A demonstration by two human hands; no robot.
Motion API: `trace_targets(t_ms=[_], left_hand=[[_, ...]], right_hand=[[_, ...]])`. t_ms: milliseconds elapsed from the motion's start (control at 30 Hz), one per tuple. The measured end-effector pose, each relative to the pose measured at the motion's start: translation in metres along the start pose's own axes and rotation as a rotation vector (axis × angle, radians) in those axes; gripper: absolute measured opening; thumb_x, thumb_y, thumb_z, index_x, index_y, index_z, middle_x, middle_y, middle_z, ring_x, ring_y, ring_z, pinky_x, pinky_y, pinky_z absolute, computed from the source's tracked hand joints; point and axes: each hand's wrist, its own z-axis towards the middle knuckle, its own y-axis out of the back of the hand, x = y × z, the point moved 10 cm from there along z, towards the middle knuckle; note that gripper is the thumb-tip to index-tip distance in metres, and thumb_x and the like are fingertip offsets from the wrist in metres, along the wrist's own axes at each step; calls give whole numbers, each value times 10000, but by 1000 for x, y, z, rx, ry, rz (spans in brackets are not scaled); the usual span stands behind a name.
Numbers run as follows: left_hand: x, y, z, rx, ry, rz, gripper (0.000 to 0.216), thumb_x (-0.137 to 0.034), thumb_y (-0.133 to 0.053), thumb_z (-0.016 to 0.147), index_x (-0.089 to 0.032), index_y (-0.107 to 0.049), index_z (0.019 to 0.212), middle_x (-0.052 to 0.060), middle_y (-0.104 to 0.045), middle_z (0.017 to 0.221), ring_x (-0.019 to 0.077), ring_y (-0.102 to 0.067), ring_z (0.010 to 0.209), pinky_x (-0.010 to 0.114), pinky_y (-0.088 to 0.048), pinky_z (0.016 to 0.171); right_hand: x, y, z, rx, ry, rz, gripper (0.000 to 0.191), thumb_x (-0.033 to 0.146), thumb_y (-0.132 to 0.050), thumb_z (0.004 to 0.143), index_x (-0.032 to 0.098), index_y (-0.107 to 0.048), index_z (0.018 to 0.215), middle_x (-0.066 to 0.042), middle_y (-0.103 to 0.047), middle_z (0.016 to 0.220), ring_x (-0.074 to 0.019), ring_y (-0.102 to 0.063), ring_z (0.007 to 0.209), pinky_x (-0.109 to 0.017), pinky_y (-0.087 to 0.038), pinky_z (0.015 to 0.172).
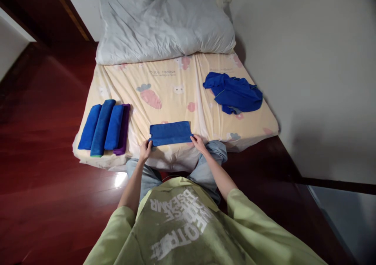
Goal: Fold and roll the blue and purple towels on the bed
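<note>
A blue towel [170, 133], folded into a flat rectangle, lies at the near edge of the bed. My left hand [145, 150] pinches its near left corner between thumb and fingers. At the near right corner, my right hand [197, 143] grips the cloth the same way. Left of it lie several rolled or folded towels side by side: a blue one [89, 127], a darker blue roll [102, 128], another blue one [114, 127] and a purple one [123, 129] partly tucked under its neighbour. A crumpled blue cloth [235, 92] is heaped at the right side of the bed.
The bed carries a cream sheet [173, 104] with carrot and rabbit prints. A large pale blue quilt or pillow [167, 24] is piled at its far end. A white wall [308, 80] borders the right side. Dark red floor [49, 139] spreads to the left.
</note>
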Motion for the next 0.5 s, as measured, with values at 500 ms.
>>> trace_targets(t_ms=[500], left_hand=[[-3, 1, 0, 13, 5, 26, 387, -517, -467, 920, -230, -444, 661, 1, -480, 607, 167, -475, 601, 297, -350, 597]], right_hand=[[1, -2, 3, -10, 13, -13, 504, 711, -467, 850, 257, -398, 640, 8, -450, 618, -174, -440, 614, -313, -385, 622]])
